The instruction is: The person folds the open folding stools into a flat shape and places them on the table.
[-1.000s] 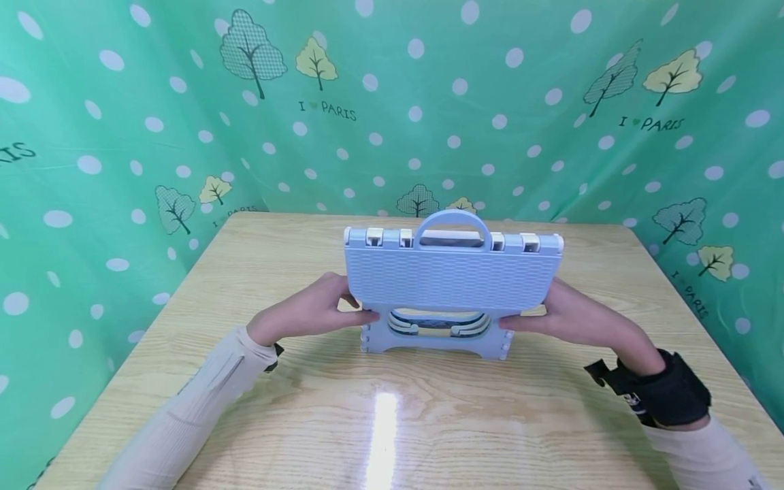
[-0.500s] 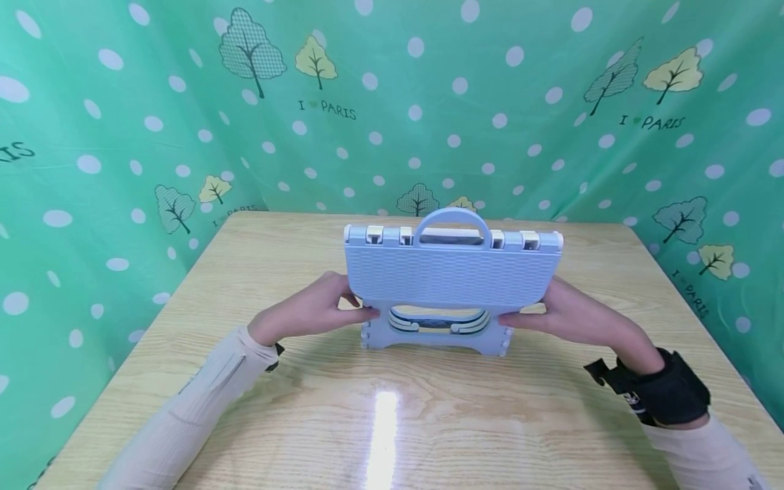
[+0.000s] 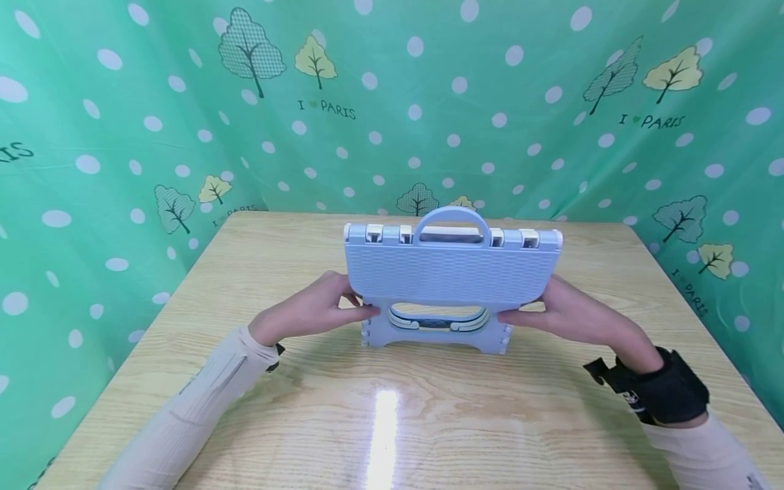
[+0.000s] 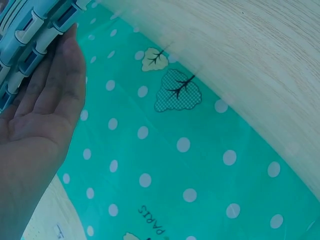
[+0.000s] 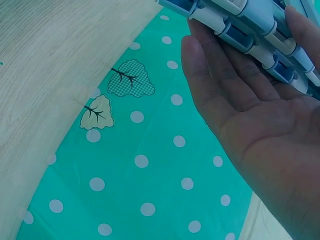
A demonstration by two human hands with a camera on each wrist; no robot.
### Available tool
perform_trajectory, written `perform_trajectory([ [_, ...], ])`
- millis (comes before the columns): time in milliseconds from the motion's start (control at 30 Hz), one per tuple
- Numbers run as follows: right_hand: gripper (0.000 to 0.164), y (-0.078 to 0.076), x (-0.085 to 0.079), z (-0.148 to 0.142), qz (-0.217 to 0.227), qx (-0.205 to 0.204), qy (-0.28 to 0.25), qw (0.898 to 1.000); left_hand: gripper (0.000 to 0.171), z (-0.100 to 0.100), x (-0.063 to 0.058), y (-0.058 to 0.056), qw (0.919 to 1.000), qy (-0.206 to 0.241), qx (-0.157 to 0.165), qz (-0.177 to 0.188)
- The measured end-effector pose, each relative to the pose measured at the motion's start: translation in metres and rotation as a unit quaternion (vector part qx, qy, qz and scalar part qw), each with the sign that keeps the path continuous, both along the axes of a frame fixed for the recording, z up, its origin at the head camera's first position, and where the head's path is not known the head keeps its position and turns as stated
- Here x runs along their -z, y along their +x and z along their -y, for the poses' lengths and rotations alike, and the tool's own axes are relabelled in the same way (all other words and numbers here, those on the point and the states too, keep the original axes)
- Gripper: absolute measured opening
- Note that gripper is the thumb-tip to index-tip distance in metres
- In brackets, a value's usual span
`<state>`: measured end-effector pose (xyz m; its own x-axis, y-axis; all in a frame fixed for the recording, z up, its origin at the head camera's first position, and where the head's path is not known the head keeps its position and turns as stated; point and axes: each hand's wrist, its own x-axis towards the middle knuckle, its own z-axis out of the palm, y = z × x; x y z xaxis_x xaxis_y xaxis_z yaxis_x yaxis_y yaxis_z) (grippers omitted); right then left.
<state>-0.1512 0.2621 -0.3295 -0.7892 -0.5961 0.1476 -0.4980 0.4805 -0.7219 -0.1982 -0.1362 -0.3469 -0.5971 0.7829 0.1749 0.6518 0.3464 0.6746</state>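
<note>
A light blue plastic folding stool (image 3: 450, 272) stands partly folded near the middle of the table in the head view. Its woven-textured top half hangs toward me, with an arched carry handle above and a slotted leg panel below. My left hand (image 3: 337, 306) grips the leg part at its left side, thumb on the front. On the opposite side my right hand (image 3: 566, 309) holds it likewise. In the left wrist view, the fingers (image 4: 50, 85) lie along the stool's hinged edge (image 4: 37, 42). The right wrist view has the fingers (image 5: 235, 75) under hinges (image 5: 250, 37). The top hides some fingertips.
A wood-grain table (image 3: 294, 422) lies beneath the stool and both arms. Behind and at the sides hangs a green dotted curtain (image 3: 367, 136) with printed trees. A bright light reflection falls on the table's near part.
The stool has shifted very slightly upward in the head view, its lower edge most visibly. Both hands keep their hold in nearly the same place.
</note>
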Motion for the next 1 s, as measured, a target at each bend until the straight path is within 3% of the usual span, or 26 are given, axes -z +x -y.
perform_trajectory([
  [467,0.065,-0.0008,0.0014,0.001,0.017,0.009,-0.006,1.0,0.045,0.0006,0.0025,-0.0006,0.9998,0.006,0.002,-0.017],
  [700,0.061,-0.0002,0.0039,0.0028,-0.011,0.019,-0.002,1.0,0.045,0.0002,0.0024,-0.0009,0.9995,0.007,0.001,-0.03],
  [1000,0.055,-0.0019,0.0036,0.0064,-0.014,0.02,0.004,1.0,0.052,0.0009,0.002,0.0014,0.9998,0.017,-0.008,-0.012],
])
